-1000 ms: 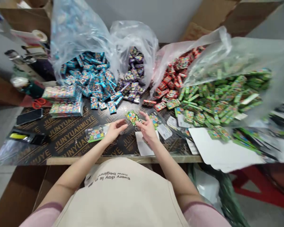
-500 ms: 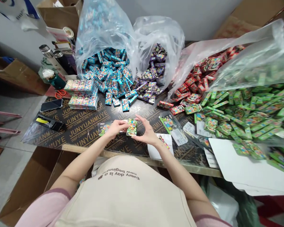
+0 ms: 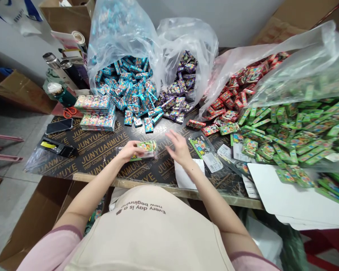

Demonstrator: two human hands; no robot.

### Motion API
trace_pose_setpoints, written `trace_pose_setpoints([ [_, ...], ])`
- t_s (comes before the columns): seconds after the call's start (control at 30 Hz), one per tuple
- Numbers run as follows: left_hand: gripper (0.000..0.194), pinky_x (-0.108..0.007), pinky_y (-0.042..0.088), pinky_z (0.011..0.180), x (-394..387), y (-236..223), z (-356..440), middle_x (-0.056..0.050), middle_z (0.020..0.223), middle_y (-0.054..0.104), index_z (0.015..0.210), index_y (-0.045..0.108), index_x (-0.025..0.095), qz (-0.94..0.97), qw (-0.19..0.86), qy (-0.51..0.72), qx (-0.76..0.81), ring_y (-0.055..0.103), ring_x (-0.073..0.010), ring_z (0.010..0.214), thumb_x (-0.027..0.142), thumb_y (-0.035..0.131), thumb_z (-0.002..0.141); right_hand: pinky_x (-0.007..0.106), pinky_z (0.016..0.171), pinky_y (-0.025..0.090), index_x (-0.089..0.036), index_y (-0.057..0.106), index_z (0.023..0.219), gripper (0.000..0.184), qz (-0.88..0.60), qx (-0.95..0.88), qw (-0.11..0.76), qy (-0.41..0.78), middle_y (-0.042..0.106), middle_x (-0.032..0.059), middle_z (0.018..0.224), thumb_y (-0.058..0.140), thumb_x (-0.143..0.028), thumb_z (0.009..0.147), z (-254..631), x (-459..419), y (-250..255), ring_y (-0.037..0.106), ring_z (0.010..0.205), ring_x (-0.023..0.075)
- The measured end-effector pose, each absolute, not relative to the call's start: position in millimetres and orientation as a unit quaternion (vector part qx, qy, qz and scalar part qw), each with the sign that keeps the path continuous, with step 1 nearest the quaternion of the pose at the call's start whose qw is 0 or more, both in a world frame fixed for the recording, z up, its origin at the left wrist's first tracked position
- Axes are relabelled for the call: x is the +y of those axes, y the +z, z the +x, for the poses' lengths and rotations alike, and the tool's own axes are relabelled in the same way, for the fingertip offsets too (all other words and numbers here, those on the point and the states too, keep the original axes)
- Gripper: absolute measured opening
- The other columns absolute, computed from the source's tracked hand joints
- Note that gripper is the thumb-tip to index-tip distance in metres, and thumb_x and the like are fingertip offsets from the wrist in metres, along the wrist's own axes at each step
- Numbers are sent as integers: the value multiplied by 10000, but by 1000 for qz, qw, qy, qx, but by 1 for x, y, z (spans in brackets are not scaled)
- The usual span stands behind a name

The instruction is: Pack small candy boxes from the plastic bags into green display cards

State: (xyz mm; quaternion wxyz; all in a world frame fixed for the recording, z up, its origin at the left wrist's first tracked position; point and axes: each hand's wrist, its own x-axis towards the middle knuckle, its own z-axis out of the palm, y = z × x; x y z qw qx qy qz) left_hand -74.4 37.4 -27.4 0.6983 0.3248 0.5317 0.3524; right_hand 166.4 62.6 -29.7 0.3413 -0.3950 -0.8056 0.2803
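Observation:
My left hand [image 3: 130, 150] is closed on a small green printed box [image 3: 147, 145], low over the table. Beneath the box lies a clear printed packet [image 3: 151, 154] with a white label, partly hidden by my fingers. To the right, my right hand [image 3: 178, 146] is held in the air with its fingers apart and nothing in them. A white sheet of paper [image 3: 186, 177] lies under that wrist. Just beyond it are a flat printed packet [image 3: 199, 146] and a white barcode label card [image 3: 213, 162].
Along the back, plastic bags spill blue boxes [image 3: 135, 94], purple boxes [image 3: 176, 105], red boxes [image 3: 231, 94] and green boxes [image 3: 293, 131]. At left are wrapped stacks [image 3: 97, 122], orange scissors [image 3: 69, 112], a phone [image 3: 59, 126] and a black tray [image 3: 55, 146]. White cardboard [image 3: 282, 192] overhangs the front right edge.
My left hand has carried the green box slightly left and down over the packet. My right hand, earlier near the box, has drawn away to the right with its fingers apart.

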Motion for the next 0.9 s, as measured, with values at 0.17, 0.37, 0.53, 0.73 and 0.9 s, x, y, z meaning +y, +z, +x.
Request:
trace_pose_setpoints([
  [0.17,456,-317,552,630,37,-36,-51,-16,727,678,790,592,136,205,672,453,549,646,-151,615,202,851,420,561,1073,279,-285,359,1430,846,-414,-820,338,205,328,127,1491,726,-492,696,146,57,-44,350,1331,370],
  [0.37,557,-361,538,727,32,-35,-42,-92,892,694,1011,600,128,353,650,392,547,669,-210,774,411,807,578,465,1030,298,-253,468,1337,740,-404,-835,315,199,542,106,1258,702,-380,646,135,55,-46,487,1184,318],
  [0.53,1029,-506,318,1053,30,-47,-83,-147,1321,523,1399,405,218,734,304,195,575,444,-356,1251,443,855,502,487,1049,222,-206,486,1308,708,-475,-823,272,153,579,116,1235,708,-412,668,166,66,-72,500,1155,318],
  [0.73,1109,-468,374,965,26,-70,-97,-138,1244,517,1505,164,212,805,213,75,549,474,-334,1148,367,790,603,515,1056,236,-215,465,1324,824,-405,-841,220,284,594,123,1251,786,-455,604,172,68,-98,514,1177,325],
  [0.9,1115,-451,395,961,25,-66,-93,-123,1243,498,1501,169,223,789,250,135,544,488,-321,1135,378,795,592,434,1032,352,-227,371,1395,939,-343,-781,283,438,549,121,1329,797,-494,601,176,78,-83,531,1213,287],
])
